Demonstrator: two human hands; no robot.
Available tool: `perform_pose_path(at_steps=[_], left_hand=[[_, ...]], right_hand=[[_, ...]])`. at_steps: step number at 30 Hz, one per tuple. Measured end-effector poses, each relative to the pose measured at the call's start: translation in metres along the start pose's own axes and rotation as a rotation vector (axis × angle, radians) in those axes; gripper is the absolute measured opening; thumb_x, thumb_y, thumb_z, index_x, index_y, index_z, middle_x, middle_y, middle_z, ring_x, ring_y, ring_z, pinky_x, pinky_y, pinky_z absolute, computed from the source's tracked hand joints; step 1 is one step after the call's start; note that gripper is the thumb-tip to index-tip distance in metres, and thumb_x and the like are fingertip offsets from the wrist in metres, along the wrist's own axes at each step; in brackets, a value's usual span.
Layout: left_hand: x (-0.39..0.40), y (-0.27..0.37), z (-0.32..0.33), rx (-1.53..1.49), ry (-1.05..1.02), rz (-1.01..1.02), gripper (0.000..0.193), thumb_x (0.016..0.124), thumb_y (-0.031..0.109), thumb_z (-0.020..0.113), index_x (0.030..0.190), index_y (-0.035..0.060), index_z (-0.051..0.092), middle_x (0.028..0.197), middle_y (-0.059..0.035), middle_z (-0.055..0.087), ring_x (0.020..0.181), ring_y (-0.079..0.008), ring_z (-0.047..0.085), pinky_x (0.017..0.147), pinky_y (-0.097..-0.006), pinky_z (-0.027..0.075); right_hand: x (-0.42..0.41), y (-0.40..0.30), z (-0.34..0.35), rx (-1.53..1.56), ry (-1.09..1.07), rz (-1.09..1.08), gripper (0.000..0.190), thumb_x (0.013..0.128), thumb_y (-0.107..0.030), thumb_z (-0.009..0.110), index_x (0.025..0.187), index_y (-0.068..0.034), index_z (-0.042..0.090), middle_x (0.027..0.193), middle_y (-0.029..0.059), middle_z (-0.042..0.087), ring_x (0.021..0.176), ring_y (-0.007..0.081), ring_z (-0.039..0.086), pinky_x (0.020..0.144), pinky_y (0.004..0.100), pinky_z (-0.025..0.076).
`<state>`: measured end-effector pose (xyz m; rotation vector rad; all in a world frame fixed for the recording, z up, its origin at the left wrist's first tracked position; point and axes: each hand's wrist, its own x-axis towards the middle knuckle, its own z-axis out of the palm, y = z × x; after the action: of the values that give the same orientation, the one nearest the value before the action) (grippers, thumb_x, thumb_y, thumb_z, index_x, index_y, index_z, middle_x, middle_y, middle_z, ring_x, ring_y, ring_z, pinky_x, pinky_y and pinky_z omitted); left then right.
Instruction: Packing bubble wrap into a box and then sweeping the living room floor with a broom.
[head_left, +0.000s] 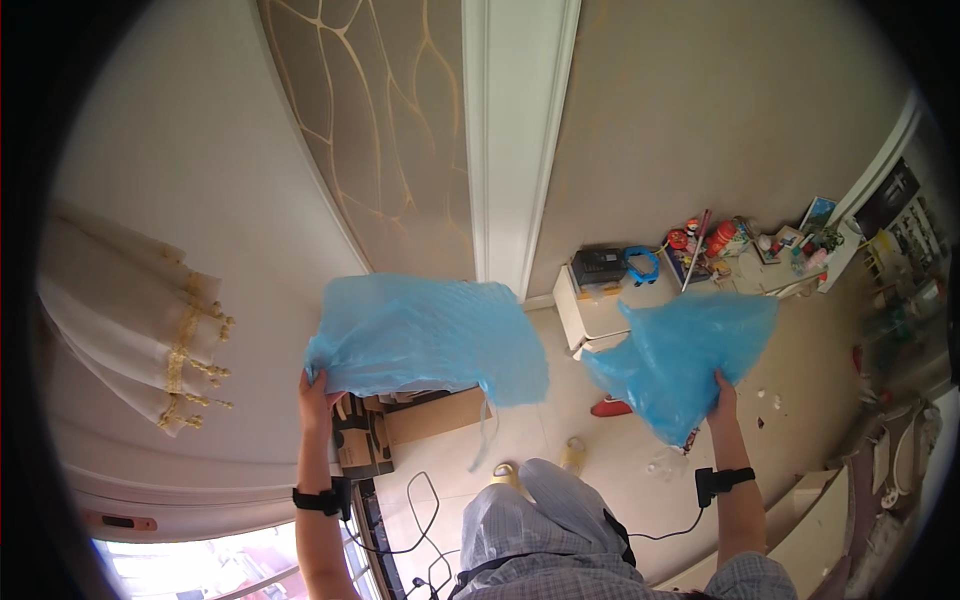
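Note:
A thin, translucent blue plastic bag (427, 330) spreads out flat to the right of my left hand (316, 390), which pinches its lower left corner. A pale strip of plastic (487, 431) dangles below its lower right part. From my right hand (721, 401) hangs another piece of blue plastic bag (667, 360), gripped at its right edge and bunched into folds with a point at the bottom. A gap shows between the two blue pieces. Both hands are held well apart in front of me, above the floor.
Cardboard boxes (364, 439) stand below my left hand. A white cabinet (581, 319) carries a black box (598, 266); a cluttered white desk (787, 274) is beyond it. Black cables (424, 517) run by my left side. Small scraps (761, 422) lie on the tiled floor. A tasselled curtain (142, 322) hangs left.

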<state>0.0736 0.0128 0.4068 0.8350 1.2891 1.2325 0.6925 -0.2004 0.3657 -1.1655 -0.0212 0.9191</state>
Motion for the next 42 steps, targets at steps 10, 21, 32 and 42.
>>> perform_pose_path(at_steps=[10, 21, 32, 42], left_hand=[[-0.031, 0.011, 0.022, -0.579, -0.048, -0.050, 0.030, 0.082, 0.008, 0.035, 0.110, -0.0010, 0.042, 0.105, -0.0153, 0.050, 0.091, -0.0267, 0.053, 0.075, -0.0382, 0.047], [-0.112, 0.012, 0.100, -0.987, -0.576, -0.210, 0.041, 0.082, 0.029, 0.042, 0.111, -0.0004, 0.043, 0.106, -0.0168, 0.050, 0.093, -0.0278, 0.051, 0.080, -0.0403, 0.043], [-0.135, -0.110, 0.090, -0.172, 0.146, -0.484, 0.040, 0.075, 0.002, 0.042, 0.114, 0.0031, 0.033, 0.095, -0.0176, 0.052, 0.069, -0.0249, 0.058, 0.059, -0.0335, 0.050], [-0.156, -0.067, 0.114, 0.981, 0.028, 0.658, 0.061, 0.074, 0.012, 0.049, 0.125, -0.0007, 0.019, 0.121, -0.0223, 0.035, 0.099, -0.0434, 0.043, 0.082, -0.0425, 0.039]], right_hand=[[-0.003, 0.101, 0.051, -0.811, -0.097, -0.323, 0.048, 0.069, -0.024, 0.065, 0.104, 0.003, 0.048, 0.096, 0.0112, 0.056, 0.087, 0.0214, 0.053, 0.076, 0.0305, 0.042], [-0.088, 0.273, 0.150, -0.604, -0.595, 0.545, 0.054, 0.071, -0.033, 0.064, 0.110, 0.000, 0.045, 0.105, 0.0127, 0.053, 0.090, 0.0216, 0.054, 0.076, 0.0347, 0.044], [-0.115, 0.270, 0.168, -0.236, -0.875, 0.731, 0.048, 0.081, -0.030, 0.051, 0.118, -0.003, 0.036, 0.111, 0.0105, 0.048, 0.099, 0.0212, 0.048, 0.083, 0.0351, 0.040], [-0.117, 0.231, 0.168, -0.367, -1.116, 0.118, 0.044, 0.084, -0.028, 0.045, 0.120, -0.004, 0.034, 0.110, 0.0097, 0.047, 0.101, 0.0214, 0.047, 0.086, 0.0354, 0.038]])
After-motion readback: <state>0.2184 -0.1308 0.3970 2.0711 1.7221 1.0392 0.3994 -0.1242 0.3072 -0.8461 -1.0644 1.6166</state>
